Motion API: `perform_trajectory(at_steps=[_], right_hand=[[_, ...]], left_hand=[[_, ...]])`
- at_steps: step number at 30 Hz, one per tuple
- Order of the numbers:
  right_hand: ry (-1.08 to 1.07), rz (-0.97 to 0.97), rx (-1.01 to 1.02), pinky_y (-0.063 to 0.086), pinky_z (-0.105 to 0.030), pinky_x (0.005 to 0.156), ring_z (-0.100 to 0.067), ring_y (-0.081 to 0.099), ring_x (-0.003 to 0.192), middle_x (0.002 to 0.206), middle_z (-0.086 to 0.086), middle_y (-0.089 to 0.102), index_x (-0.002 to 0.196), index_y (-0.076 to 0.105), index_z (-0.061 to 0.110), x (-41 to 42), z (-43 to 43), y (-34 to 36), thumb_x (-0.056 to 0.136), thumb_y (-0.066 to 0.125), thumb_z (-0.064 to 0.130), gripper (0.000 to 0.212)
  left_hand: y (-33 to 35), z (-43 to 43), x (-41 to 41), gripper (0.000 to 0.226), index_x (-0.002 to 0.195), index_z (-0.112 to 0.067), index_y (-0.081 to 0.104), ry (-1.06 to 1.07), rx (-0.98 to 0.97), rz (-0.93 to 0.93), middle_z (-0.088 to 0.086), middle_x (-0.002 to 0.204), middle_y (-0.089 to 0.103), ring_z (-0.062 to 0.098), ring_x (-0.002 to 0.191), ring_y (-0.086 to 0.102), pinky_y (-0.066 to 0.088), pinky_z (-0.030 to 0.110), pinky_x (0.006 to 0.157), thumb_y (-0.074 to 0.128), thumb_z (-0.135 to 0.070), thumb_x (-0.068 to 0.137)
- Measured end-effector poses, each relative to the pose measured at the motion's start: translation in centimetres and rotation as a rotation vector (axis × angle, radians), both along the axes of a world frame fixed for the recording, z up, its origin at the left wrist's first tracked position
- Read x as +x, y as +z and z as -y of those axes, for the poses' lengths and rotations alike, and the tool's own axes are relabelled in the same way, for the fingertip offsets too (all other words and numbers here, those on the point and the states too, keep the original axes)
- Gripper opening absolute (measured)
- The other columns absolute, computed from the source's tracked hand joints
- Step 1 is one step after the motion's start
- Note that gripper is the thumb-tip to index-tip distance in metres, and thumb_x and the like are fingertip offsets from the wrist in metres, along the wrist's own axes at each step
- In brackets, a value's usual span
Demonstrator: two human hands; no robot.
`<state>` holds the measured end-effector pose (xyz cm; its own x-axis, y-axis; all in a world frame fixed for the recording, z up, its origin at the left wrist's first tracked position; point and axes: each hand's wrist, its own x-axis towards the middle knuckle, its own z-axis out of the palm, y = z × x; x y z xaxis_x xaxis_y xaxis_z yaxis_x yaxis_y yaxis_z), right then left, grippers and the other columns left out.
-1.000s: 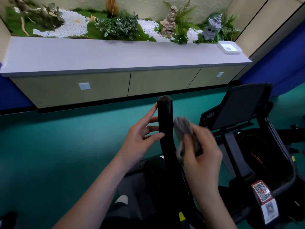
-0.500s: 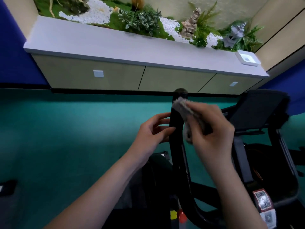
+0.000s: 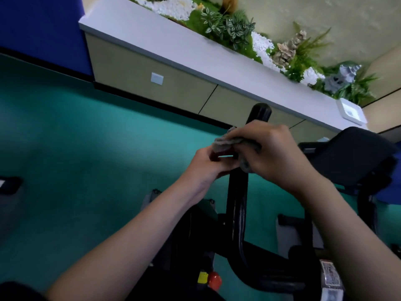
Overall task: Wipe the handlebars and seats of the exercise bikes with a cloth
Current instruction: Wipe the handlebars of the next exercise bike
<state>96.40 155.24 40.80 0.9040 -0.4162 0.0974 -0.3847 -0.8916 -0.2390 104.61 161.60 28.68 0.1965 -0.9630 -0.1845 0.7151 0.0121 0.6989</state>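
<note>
A black upright handlebar [image 3: 237, 205] of the exercise bike rises in the middle of the view, its rounded tip [image 3: 261, 111] showing above my hands. My right hand [image 3: 275, 153] is closed on a grey cloth [image 3: 225, 142] and presses it across the bar just below the tip. My left hand [image 3: 206, 168] meets it from the left, fingers curled at the bar and the cloth's lower edge. Whether the left hand grips the bar or the cloth I cannot tell. A black padded part [image 3: 347, 157] of the bike sits to the right.
A long white-topped cabinet [image 3: 165, 46] with plants and white pebbles runs along the wall beyond the teal floor [image 3: 86, 159]. A small white tray [image 3: 350, 110] rests at its right end. The bike frame shows a red knob [image 3: 214, 280] and QR stickers [image 3: 329, 276] low down.
My right hand has slid the cloth from the right side of the bar across to its front and left. My left hand closed in against it. The view tilted and moved closer.
</note>
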Motion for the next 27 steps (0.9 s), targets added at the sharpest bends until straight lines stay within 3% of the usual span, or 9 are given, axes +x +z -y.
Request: perform_trajectory(at_steps=[2,4,9,12,15,17,21,24,27], right_hand=[[-0.009,0.043,-0.034,0.045,-0.026,0.073,-0.025,0.065,0.082,0.088,-0.007,0.071,0.098,0.071,0.006,0.9,0.7,1.3,0.081,0.064,-0.002,0.020],[0.022,0.034,-0.138,0.044,-0.030,0.072,-0.026,0.063,0.082,0.088,-0.009,0.070,0.101,0.069,0.006,2.1,2.1,2.8,0.085,0.062,0.004,0.017],[0.126,-0.297,-0.317,0.044,-0.040,0.073,-0.036,0.059,0.080,0.083,-0.016,0.066,0.107,0.062,0.008,4.3,4.9,3.5,0.090,0.054,0.010,0.020],[0.230,-0.420,-0.427,0.037,-0.038,0.084,-0.033,0.059,0.071,0.071,-0.008,0.065,0.104,0.062,0.012,4.8,5.3,3.1,0.088,0.053,0.012,0.019],[0.298,-0.473,-0.367,0.033,-0.040,0.095,-0.031,0.058,0.070,0.067,0.001,0.061,0.100,0.064,0.014,4.9,5.2,2.6,0.088,0.055,0.014,0.015],[0.332,-0.489,-0.290,0.035,-0.039,0.096,-0.029,0.059,0.074,0.075,-0.003,0.068,0.100,0.064,0.014,4.8,5.0,2.2,0.089,0.056,0.015,0.014],[0.321,-0.515,-0.209,0.041,-0.035,0.075,-0.031,0.060,0.088,0.086,-0.009,0.067,0.107,0.064,0.017,4.8,4.1,1.7,0.089,0.056,0.019,0.020],[0.348,-0.548,-0.233,0.036,-0.031,0.069,-0.029,0.061,0.088,0.088,-0.006,0.067,0.111,0.061,0.021,4.3,3.2,0.9,0.091,0.052,0.022,0.022],[0.353,-0.575,-0.128,0.031,-0.026,0.067,-0.026,0.061,0.084,0.077,0.003,0.062,0.108,0.063,0.018,4.4,2.5,0.8,0.092,0.054,0.018,0.019]], left_hand=[[-0.3,-0.1,-0.4,0.028,0.097,-0.009,0.066,0.002,0.010,-0.011,-0.001,0.084,0.071,0.012,0.076,0.067,0.052,0.019,0.071,0.065,0.010,0.076],[-0.4,-0.1,-0.5,0.030,0.099,-0.011,0.067,0.009,0.016,-0.024,-0.002,0.089,0.072,0.013,0.081,0.067,0.053,0.021,0.076,0.066,0.009,0.077],[-0.6,-0.2,-0.4,0.032,0.104,-0.010,0.067,0.002,0.018,-0.055,-0.002,0.094,0.072,0.012,0.086,0.068,0.054,0.020,0.077,0.067,0.007,0.076],[-0.7,-0.3,-0.4,0.029,0.101,-0.010,0.067,-0.012,0.030,-0.080,-0.001,0.091,0.072,0.011,0.082,0.068,0.052,0.017,0.072,0.068,0.006,0.076],[-1.0,-0.4,-0.4,0.027,0.099,-0.009,0.068,-0.024,0.043,-0.120,0.003,0.092,0.071,0.013,0.081,0.068,0.053,0.019,0.071,0.067,0.006,0.076],[-1.1,-0.6,-0.3,0.026,0.099,-0.009,0.068,-0.032,0.046,-0.149,0.003,0.091,0.071,0.012,0.080,0.068,0.053,0.018,0.070,0.066,0.006,0.077],[-1.5,-1.2,-0.3,0.026,0.099,-0.009,0.067,-0.060,0.043,-0.212,0.000,0.087,0.072,0.009,0.078,0.069,0.051,0.016,0.064,0.065,0.007,0.078],[-1.8,-1.7,-0.5,0.027,0.099,-0.010,0.068,-0.065,0.047,-0.227,-0.002,0.088,0.071,0.007,0.080,0.068,0.052,0.017,0.064,0.065,0.006,0.078],[-1.8,-1.9,-0.9,0.025,0.092,-0.014,0.069,-0.082,0.052,-0.228,-0.006,0.081,0.071,0.005,0.077,0.068,0.051,0.017,0.062,0.065,0.006,0.077]])
